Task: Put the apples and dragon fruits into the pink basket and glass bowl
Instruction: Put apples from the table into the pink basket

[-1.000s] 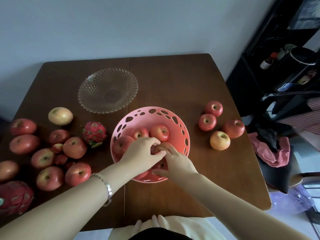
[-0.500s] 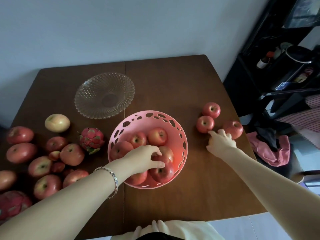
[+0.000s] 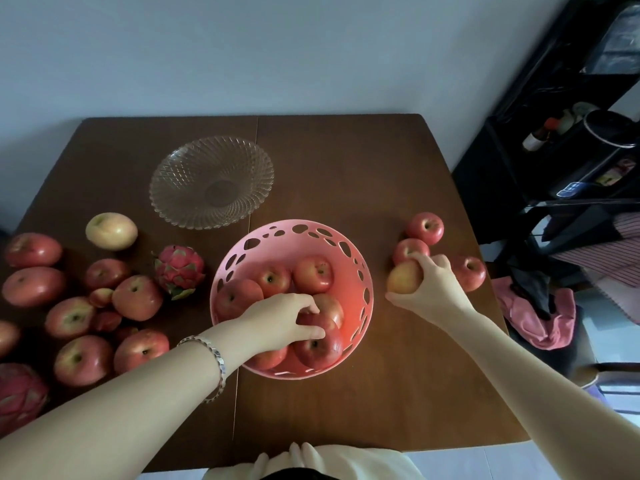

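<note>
The pink basket (image 3: 349,249) sits mid-table and holds several red apples. My left hand (image 3: 280,320) rests inside it, fingers on a dark red apple (image 3: 320,348) at the front. My right hand (image 3: 433,289) is to the right of the basket, closed on a yellow-red apple (image 3: 403,277) lifted just off the table. Three red apples (image 3: 425,227) lie beside that hand. The glass bowl (image 3: 211,181) stands empty behind the basket. Several apples (image 3: 136,297) and a small dragon fruit (image 3: 179,270) lie on the left. A larger dragon fruit (image 3: 19,396) sits at the left edge.
The brown wooden table (image 3: 346,161) has a centre seam. A black shelf unit (image 3: 568,140) with bottles stands at the right, and a pink cloth (image 3: 533,317) lies on a chair by the table's right edge.
My right hand left the basket, reached right to the apple group and closed on the yellow-red apple. My left hand stayed in the basket on the apples.
</note>
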Motion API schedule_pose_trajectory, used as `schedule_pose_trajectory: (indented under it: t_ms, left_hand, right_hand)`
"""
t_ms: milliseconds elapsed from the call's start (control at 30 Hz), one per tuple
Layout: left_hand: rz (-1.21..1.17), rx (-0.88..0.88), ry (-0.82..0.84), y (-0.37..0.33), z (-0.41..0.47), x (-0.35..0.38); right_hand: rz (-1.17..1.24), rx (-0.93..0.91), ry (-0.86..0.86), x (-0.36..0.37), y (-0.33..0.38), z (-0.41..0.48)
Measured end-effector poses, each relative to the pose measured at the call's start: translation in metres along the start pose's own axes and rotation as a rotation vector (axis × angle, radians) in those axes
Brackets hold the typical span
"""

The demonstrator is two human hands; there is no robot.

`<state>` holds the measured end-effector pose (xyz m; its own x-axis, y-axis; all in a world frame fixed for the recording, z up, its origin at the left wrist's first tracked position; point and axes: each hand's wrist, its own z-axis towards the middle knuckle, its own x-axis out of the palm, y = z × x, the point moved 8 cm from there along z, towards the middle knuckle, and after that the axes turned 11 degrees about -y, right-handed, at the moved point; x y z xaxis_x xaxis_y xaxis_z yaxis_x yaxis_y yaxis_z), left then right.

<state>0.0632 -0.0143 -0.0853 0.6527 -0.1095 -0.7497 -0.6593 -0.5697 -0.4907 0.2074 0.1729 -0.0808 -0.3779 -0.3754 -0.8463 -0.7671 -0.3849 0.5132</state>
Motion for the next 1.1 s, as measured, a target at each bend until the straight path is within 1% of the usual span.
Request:
schedule_pose_trajectory:
  t_ms: [67, 133, 200, 267, 367, 467, 533, 600, 633, 700, 767, 833, 967, 1100]
  left_hand:
    - [0.009, -0.007, 0.002, 0.001, 0.001, 0.002]
    - [0.026, -0.007, 0.000, 0.002, 0.001, 0.002]
    - [0.031, 0.002, -0.003, 0.000, 0.000, 0.002]
    - [0.021, 0.020, -0.003, -0.003, -0.002, 0.001]
    - [0.014, 0.023, -0.001, -0.002, -0.004, 0.003]
    - [-0.020, -0.025, 0.015, 0.004, -0.002, 0.006]
    - [-0.155, -0.103, 0.002, 0.005, 0.005, 0.003]
    - [-0.294, -0.178, -0.056, 0.002, 0.016, -0.004]
    - [-0.321, -0.181, -0.083, -0.002, 0.021, -0.007]
    - [-0.339, -0.149, -0.081, -0.015, 0.031, -0.008]
    - [-0.367, -0.135, -0.032, -0.027, 0.039, -0.003]
    - [-0.399, -0.153, 0.013, -0.031, 0.044, 0.004]
    - [-0.388, -0.154, 0.023, -0.030, 0.047, 0.007]
    - [-0.267, -0.146, 0.010, -0.028, 0.044, 0.011]
  right_hand:
    - [0.111, -0.162, 0.043, -0.007, 0.040, -0.010]
    - [0.115, -0.302, 0.166, 0.002, 0.071, -0.023]
    - [0.001, -0.416, 0.266, 0.022, 0.089, -0.031]
    - [-0.184, -0.513, 0.343, 0.044, 0.097, -0.035]
    - [-0.365, -0.592, 0.412, 0.063, 0.096, -0.035]
    - [-0.412, -0.597, 0.453, 0.069, 0.089, -0.035]
    - [-0.374, -0.552, 0.468, 0.070, 0.086, -0.035]
    - [-0.329, -0.503, 0.474, 0.068, 0.082, -0.035]
    - [-0.312, -0.493, 0.469, 0.066, 0.081, -0.035]
    - [-0.300, -0.510, 0.446, 0.062, 0.081, -0.036]
    - [-0.282, -0.533, 0.424, 0.057, 0.082, -0.038]
    - [-0.241, -0.514, 0.410, 0.054, 0.080, -0.039]
    - [-0.127, -0.457, 0.391, 0.052, 0.071, -0.040]
    - [0.025, -0.439, 0.503, 0.044, 0.070, -0.034]
